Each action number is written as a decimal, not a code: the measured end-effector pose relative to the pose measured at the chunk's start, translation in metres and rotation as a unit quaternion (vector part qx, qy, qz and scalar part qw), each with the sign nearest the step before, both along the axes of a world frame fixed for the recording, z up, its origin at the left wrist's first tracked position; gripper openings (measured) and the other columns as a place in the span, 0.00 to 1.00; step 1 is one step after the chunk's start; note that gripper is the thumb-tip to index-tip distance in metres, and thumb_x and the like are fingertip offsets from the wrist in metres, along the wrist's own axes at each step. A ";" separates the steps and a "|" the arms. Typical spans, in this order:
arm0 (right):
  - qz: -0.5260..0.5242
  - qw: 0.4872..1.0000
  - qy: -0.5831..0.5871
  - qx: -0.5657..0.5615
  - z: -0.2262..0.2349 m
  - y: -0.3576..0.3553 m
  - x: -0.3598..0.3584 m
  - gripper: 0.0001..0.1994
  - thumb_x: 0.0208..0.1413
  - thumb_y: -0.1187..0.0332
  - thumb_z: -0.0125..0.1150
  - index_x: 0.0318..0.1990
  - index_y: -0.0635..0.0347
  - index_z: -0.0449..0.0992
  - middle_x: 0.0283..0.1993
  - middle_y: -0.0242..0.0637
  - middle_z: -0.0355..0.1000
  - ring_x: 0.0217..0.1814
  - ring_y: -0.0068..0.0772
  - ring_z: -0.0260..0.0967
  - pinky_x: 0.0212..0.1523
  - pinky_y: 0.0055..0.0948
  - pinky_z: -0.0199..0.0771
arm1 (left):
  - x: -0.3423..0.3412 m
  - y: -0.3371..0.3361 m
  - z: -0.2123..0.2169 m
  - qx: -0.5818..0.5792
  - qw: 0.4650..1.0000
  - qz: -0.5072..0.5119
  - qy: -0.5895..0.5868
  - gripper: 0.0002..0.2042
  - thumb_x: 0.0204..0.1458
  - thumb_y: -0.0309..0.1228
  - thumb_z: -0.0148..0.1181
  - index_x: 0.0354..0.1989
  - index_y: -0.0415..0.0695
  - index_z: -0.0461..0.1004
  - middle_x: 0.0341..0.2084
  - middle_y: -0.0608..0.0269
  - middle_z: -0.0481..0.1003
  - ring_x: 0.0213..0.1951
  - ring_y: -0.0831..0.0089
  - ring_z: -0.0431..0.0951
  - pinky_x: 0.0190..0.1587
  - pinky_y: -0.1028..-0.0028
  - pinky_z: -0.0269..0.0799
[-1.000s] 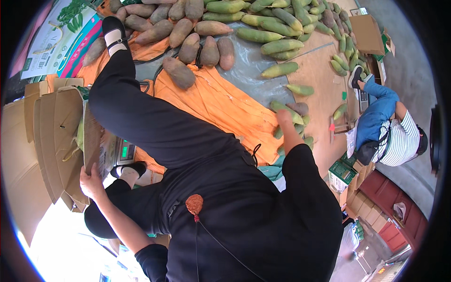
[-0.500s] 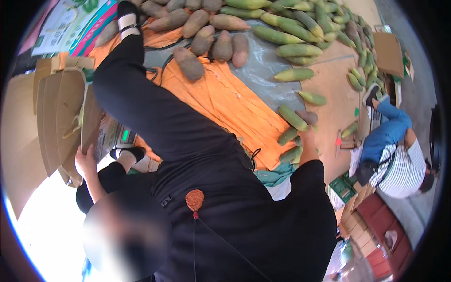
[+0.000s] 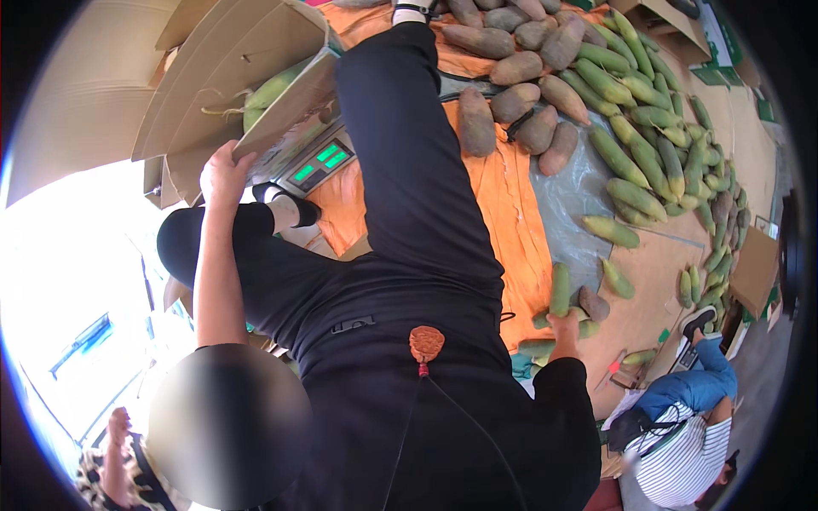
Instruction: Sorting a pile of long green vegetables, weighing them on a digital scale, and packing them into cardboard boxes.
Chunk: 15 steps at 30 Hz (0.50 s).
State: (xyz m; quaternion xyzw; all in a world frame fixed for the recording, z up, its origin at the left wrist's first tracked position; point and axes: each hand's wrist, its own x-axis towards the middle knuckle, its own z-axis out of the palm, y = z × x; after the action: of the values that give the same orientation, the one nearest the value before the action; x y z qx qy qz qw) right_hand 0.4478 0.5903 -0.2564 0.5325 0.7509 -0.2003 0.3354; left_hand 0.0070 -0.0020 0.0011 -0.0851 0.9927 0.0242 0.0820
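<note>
My left hand (image 3: 226, 176) is closed on the upper edge of an open cardboard box (image 3: 294, 111) at the left. Long green radishes (image 3: 277, 88) with thin root tails show inside the box. Close beside the box are the lit green displays of a digital scale (image 3: 320, 162). Out at the right, my right hand (image 3: 563, 329) has its fingers around the lower end of a green radish (image 3: 559, 288), which points away from me. More green radishes and a brownish-purple root (image 3: 594, 302) lie right around that hand.
Brownish-purple roots (image 3: 516, 104) lie on orange cloth (image 3: 520, 238) ahead. A large heap of green radishes (image 3: 656, 128) covers the far right. A co-worker in a striped shirt (image 3: 682, 460) is at the lower right; another person's hand (image 3: 119, 426) shows at the lower left.
The view has swung left, bringing more of the box and scale into sight. My right hand now holds a radish from the small group. My left hand stays on the box edge.
</note>
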 end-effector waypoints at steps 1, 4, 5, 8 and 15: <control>-0.036 0.999 0.031 -0.025 -0.003 -0.010 -0.001 0.33 0.31 0.66 0.75 0.49 0.67 0.68 0.45 0.44 0.72 0.42 0.43 0.72 0.44 0.37 0.71 | 0.003 -0.005 0.000 -0.002 1.000 0.008 0.003 0.15 0.45 0.39 0.60 0.41 0.47 0.76 0.33 0.52 0.77 0.38 0.55 0.77 0.41 0.62 0.70; -0.150 0.985 0.058 -0.054 -0.025 -0.011 0.022 0.31 0.32 0.66 0.74 0.48 0.63 0.69 0.43 0.39 0.71 0.40 0.41 0.71 0.42 0.40 0.69 | 0.000 -0.003 -0.008 0.134 0.990 -0.008 0.039 0.17 0.44 0.34 0.62 0.45 0.46 0.75 0.36 0.54 0.77 0.41 0.56 0.77 0.44 0.64 0.70; -0.224 0.970 0.054 -0.074 -0.032 -0.010 0.025 0.30 0.33 0.65 0.74 0.48 0.59 0.69 0.43 0.37 0.71 0.40 0.39 0.70 0.40 0.42 0.69 | -0.001 -0.004 -0.010 0.139 0.989 -0.007 0.042 0.17 0.44 0.34 0.62 0.45 0.46 0.75 0.36 0.54 0.77 0.41 0.56 0.77 0.44 0.64 0.70; -0.293 0.944 0.034 -0.148 -0.006 -0.038 -0.019 0.26 0.39 0.59 0.72 0.47 0.54 0.70 0.42 0.34 0.70 0.40 0.36 0.66 0.37 0.40 0.65 | 0.013 -0.019 0.009 0.154 0.978 -0.076 0.118 0.19 0.44 0.33 0.63 0.46 0.46 0.74 0.41 0.56 0.76 0.47 0.59 0.74 0.53 0.64 0.64; -0.321 0.913 0.045 -0.247 0.024 -0.042 -0.059 0.22 0.42 0.55 0.70 0.44 0.49 0.70 0.36 0.27 0.70 0.32 0.27 0.66 0.34 0.32 0.65 | 0.032 -0.039 0.019 0.016 0.988 -0.048 0.147 0.21 0.44 0.34 0.63 0.50 0.48 0.72 0.46 0.58 0.72 0.54 0.62 0.68 0.59 0.59 0.53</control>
State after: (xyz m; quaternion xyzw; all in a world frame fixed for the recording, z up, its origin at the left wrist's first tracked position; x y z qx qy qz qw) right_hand 0.3886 0.5478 -0.2321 0.6357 0.4805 -0.4996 0.3398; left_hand 0.0393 -0.0414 0.0196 -0.0314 0.9964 0.0484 -0.0627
